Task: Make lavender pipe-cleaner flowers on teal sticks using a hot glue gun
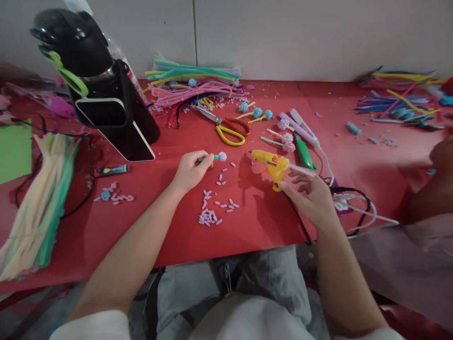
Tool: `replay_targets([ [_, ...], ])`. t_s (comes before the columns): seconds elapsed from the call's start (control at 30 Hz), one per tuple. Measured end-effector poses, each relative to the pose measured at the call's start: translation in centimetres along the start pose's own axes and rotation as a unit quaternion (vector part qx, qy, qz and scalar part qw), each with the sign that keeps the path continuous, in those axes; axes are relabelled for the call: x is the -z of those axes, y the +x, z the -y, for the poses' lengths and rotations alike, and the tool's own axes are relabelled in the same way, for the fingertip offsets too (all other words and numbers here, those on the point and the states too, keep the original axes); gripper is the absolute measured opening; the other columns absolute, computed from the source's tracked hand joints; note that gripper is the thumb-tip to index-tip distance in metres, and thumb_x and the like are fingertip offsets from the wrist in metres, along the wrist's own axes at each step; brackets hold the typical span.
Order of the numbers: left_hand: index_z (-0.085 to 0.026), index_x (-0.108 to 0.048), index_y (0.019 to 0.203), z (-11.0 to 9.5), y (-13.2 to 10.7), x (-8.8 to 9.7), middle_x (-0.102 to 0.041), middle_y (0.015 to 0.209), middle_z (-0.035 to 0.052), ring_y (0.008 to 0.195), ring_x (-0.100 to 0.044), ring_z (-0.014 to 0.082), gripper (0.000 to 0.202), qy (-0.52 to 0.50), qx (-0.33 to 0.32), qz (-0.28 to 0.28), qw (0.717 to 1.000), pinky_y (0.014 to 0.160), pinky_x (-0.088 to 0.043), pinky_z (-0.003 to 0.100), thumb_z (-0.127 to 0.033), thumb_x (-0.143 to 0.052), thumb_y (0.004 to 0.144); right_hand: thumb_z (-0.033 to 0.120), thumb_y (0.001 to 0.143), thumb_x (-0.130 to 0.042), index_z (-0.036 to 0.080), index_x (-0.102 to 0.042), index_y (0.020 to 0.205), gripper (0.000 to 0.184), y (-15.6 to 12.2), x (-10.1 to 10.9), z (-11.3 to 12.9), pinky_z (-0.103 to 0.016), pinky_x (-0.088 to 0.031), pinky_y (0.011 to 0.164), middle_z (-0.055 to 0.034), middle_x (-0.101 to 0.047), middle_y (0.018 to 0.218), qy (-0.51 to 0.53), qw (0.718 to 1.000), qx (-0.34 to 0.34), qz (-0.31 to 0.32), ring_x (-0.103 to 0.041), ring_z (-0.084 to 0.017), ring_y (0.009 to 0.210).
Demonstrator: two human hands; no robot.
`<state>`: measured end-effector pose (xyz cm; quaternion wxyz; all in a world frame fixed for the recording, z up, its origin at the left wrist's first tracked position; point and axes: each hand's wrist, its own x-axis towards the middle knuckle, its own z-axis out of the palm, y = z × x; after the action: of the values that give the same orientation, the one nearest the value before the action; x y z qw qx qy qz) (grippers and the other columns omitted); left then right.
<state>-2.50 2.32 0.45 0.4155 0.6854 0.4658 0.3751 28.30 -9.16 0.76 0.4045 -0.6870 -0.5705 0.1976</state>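
Note:
My left hand (192, 168) pinches a teal pipe-cleaner stem tipped with a small lilac pompom (222, 156), held just above the red table (247, 222). My right hand (311, 196) reaches at the yellow glue gun (272, 164), which stands on the table with its nozzle pointing left; my fingers are spread by its handle and glue stick, touching or nearly touching it. Several short lilac pipe-cleaner pieces (214, 210) lie scattered between my hands.
Yellow-and-red scissors (230, 130), finished pompom stems (262, 114), lilac and green tools (302, 137) and cables (354, 208) lie behind. Pipe-cleaner bundles sit at the back (193, 80), left (38, 198) and right (399, 101). A black stand (106, 108) is at the left. Another person's arm (432, 189) is on the right.

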Motion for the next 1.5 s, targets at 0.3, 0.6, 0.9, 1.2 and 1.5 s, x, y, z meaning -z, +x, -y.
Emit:
replay_targets([
  [0.3,-0.017,-0.061,0.065,0.4,0.5,0.9,-0.052,0.058,-0.0023,0.056,-0.046,0.0112,0.038,0.023,-0.024,-0.045,0.998,0.058,-0.035,0.028,-0.042,-0.057,0.094,0.05,0.083,-0.072,0.02,-0.071,0.089,0.03,5.9,-6.9,2.2,-0.035,-0.052,0.065,-0.001,-0.065,0.072,0.173,0.98,0.008,0.099,-0.06,-0.019,0.067],
  [0.6,-0.018,-0.062,0.068,0.5,0.6,0.7,-0.051,0.056,-0.0027,0.055,-0.045,0.0112,0.035,0.052,-0.004,-0.073,0.996,0.055,-0.034,0.026,-0.04,-0.058,0.094,0.043,0.08,-0.073,0.021,-0.068,0.075,0.023,5.5,-9.4,3.7,-0.033,-0.056,0.064,-0.0013,-0.068,0.069,0.247,0.96,-0.019,0.133,-0.064,-0.017,0.063],
  [0.9,-0.018,-0.06,0.066,0.5,0.8,0.5,-0.05,0.057,-0.0032,0.055,-0.043,0.0105,0.034,0.066,-0.018,-0.054,0.996,0.056,-0.033,0.027,-0.037,-0.058,0.094,0.04,0.087,-0.07,0.021,-0.075,0.092,0.02,5.0,-9.8,3.6,-0.034,-0.057,0.069,-0.0022,-0.073,0.082,0.202,0.962,0.063,0.17,-0.066,-0.019,0.071],
  [1.2,-0.017,-0.061,0.067,0.4,0.8,0.4,-0.05,0.057,-0.0035,0.055,-0.043,0.0099,0.033,0.07,-0.017,-0.047,0.996,0.057,-0.033,0.027,-0.035,-0.058,0.094,0.038,0.093,-0.066,0.022,-0.076,0.104,0.022,4.9,-9.8,3.4,-0.035,-0.058,0.077,-0.0025,-0.076,0.09,0.194,0.957,0.108,0.187,-0.07,-0.021,0.08],
  [1.5,-0.017,-0.062,0.066,0.3,0.7,0.5,-0.052,0.057,-0.0035,0.054,-0.043,0.0095,0.032,0.065,-0.015,-0.049,0.997,0.057,-0.033,0.027,-0.033,-0.059,0.094,0.042,0.095,-0.062,0.021,-0.075,0.109,0.028,5.0,-9.9,3.1,-0.034,-0.055,0.072,-0.0031,-0.075,0.087,0.165,0.96,0.12,0.193,-0.068,-0.019,0.077],
])
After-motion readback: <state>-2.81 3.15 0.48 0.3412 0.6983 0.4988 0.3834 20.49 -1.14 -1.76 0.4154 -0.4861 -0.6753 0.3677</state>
